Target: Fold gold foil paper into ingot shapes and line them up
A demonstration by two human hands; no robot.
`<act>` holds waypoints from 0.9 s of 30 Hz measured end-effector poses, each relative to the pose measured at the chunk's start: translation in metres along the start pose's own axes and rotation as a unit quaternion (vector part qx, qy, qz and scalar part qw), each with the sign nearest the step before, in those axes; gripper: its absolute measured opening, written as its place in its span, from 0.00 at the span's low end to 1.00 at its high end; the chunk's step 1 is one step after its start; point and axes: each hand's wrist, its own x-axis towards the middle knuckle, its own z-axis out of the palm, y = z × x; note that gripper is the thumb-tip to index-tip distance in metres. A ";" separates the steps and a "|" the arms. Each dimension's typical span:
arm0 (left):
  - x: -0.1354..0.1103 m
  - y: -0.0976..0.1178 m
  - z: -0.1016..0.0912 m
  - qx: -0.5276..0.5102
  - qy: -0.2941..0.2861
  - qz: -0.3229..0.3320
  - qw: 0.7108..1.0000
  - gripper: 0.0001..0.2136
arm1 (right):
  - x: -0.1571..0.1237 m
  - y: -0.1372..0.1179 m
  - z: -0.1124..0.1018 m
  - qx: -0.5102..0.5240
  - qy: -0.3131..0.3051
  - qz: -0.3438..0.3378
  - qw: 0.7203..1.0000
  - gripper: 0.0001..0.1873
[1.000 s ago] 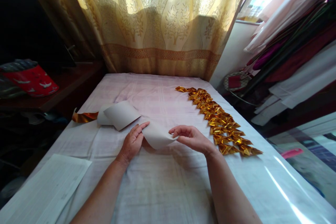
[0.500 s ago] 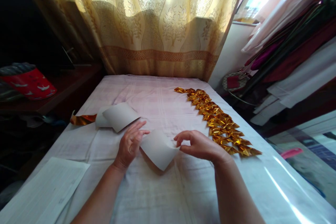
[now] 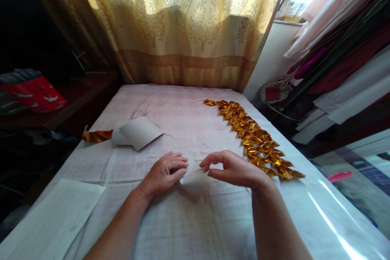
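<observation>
A small white-sided sheet of paper (image 3: 195, 180), blurred and bent, lies between my hands over the bed-like surface. At its left edge my left hand (image 3: 164, 172) has its thumb and fingers closed on the paper. My right hand (image 3: 227, 167) pinches the opposite edge with thumb and forefinger. The sheet's underside is hidden. To the right runs a chain of folded gold foil pieces (image 3: 254, 132), overlapping in rows. Curled sheets (image 3: 141, 132), pale side up, rest at the upper left beside a copper-gold foil strip (image 3: 99, 136).
A flat printed white sheet (image 3: 57, 219) lies at the lower left of the white cloth (image 3: 164, 227). Left of it, a red container (image 3: 39, 93) stands on a dark cabinet (image 3: 91, 89). A patterned curtain (image 3: 183, 28) hangs behind; clothes (image 3: 350, 77) hang at right.
My left hand has moved right, closer to my right hand, and closed at the paper's edge. The paper between them now shows smaller and blurred. My right hand stays nearly in place.
</observation>
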 end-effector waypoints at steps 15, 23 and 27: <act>-0.002 0.042 0.006 0.133 -0.022 0.127 0.983 0.18 | 0.001 0.015 -0.007 -0.137 0.096 0.069 0.983 0.09; -0.005 0.069 -0.017 0.022 -0.186 -0.096 0.978 0.13 | 0.009 0.023 0.002 -0.026 0.054 0.019 0.998 0.09; -0.002 0.064 -0.013 0.073 -0.135 -0.130 0.980 0.11 | 0.022 0.024 0.017 -0.028 0.081 0.051 0.995 0.09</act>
